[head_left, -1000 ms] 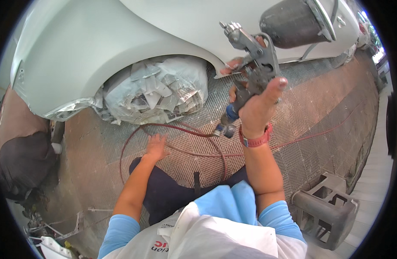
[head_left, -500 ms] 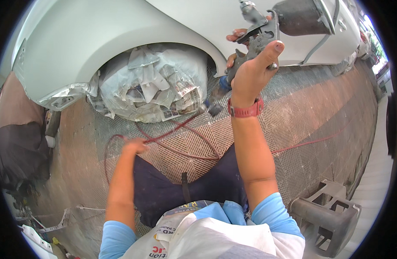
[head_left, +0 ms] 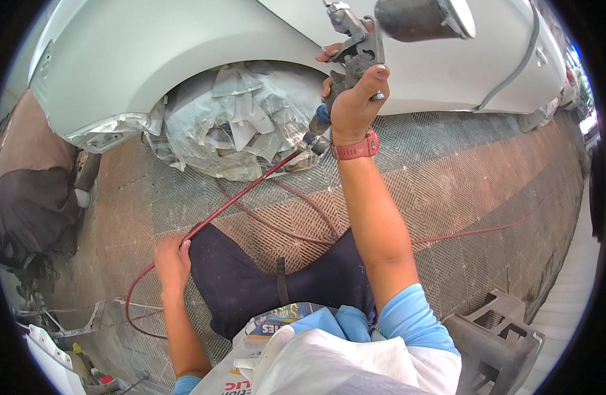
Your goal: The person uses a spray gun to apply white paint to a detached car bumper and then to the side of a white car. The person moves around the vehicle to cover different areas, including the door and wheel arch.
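Note:
My right hand (head_left: 354, 108) grips a grey paint spray gun (head_left: 361, 56), held up in front of the pale car body panel (head_left: 204, 33). A dark cup (head_left: 418, 20) is mounted on the gun, tilted on its side. From the fitting under the gun's handle, a dark red air hose (head_left: 237, 195) runs down to the left. My left hand (head_left: 172, 258) is closed around this hose beside my left knee. A red watch sits on my right wrist.
Plastic sheeting and paper wrap the wheel (head_left: 243, 125) under the arch. More hose loops across the patterned floor (head_left: 441, 171). A grey plastic stool (head_left: 497, 342) stands at my lower right. Dark cloth drapes something (head_left: 36, 204) at far left; assorted parts lie at lower left.
The spray gun and my right hand have shifted left and slightly up in view. My left hand has moved down and left and now holds the hose, which is drawn straighter.

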### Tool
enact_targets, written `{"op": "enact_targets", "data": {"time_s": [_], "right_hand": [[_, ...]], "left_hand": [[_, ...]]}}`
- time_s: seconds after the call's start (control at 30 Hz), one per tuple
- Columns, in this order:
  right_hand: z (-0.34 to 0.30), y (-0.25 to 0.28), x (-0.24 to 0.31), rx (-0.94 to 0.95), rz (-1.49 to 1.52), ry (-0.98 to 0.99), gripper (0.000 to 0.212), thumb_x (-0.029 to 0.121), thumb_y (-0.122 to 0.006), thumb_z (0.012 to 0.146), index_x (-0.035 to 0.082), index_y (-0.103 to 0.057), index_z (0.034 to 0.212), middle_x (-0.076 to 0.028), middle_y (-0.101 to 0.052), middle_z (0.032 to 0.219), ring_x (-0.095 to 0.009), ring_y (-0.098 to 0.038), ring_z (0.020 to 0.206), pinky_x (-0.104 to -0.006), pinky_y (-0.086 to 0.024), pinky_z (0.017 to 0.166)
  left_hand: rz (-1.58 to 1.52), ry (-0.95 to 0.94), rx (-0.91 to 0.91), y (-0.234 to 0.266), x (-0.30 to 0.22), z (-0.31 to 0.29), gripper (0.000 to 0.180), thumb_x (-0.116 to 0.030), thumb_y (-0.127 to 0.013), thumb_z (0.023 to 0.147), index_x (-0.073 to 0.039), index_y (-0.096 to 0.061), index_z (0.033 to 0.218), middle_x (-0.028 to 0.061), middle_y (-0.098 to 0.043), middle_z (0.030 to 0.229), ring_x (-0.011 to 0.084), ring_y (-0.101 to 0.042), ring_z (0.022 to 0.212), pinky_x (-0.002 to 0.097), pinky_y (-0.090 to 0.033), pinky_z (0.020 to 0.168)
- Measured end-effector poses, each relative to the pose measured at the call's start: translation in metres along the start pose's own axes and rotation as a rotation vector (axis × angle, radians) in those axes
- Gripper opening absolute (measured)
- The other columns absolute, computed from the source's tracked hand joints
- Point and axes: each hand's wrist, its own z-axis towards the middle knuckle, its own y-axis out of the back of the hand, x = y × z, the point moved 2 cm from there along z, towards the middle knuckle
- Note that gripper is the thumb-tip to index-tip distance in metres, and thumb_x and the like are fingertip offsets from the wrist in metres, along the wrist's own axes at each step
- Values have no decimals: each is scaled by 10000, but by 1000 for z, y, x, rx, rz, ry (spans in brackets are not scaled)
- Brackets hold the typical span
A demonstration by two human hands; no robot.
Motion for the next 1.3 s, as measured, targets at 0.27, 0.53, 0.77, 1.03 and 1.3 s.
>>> {"op": "enact_targets", "data": {"time_s": [0.27, 0.53, 0.77, 1.03, 1.3], "right_hand": [[14, 17, 14, -129, -29, 49, 755, 666, -341, 1157, -20, -631, 1283, -116, -761, 1026, -197, -758, 888, -285, -501, 498], [11, 27, 23, -213, -124, 58, 845, 752, -302, 1120, -12, -588, 1340, -135, -762, 1038, -209, -739, 818, -307, -507, 495], [-7, -8, 17, 63, 103, -45, 692, 622, -442, 1153, -6, -646, 1360, -78, -753, 1042, -142, -735, 901, -239, -473, 537], [-6, -32, 24, 212, 158, -60, 690, 603, -470, 1153, -1, -639, 1440, -75, -773, 1025, -83, -711, 865, -198, -437, 518], [19, 17, 33, -70, -37, 23, 669, 590, -357, 1179, -6, -659, 1138, -105, -756, 990, -166, -748, 867, -261, -481, 491]], "left_hand": [[-134, 19, 1, -9, -26, -15, 259, -202, -696, 1047, -58, -788, 1241, 143, -747, 1027, 358, -689, 988, 468, -478, 969], [-155, 4, -29, -14, -29, -15, 260, -209, -684, 1056, -56, -792, 1236, 130, -741, 999, 337, -687, 973, 458, -474, 988], [-127, 33, -10, -10, -19, -28, 236, -193, -706, 1037, -70, -805, 1212, 122, -732, 975, 335, -677, 960, 453, -472, 981], [-146, 24, -8, -11, -23, -34, 224, -191, -726, 1027, -86, -815, 1203, 127, -749, 970, 334, -691, 955, 447, -463, 992], [-201, 25, 20, -20, -37, -27, 231, -172, -735, 1018, -84, -806, 1220, 102, -719, 916, 308, -686, 916, 449, -469, 979]]}}
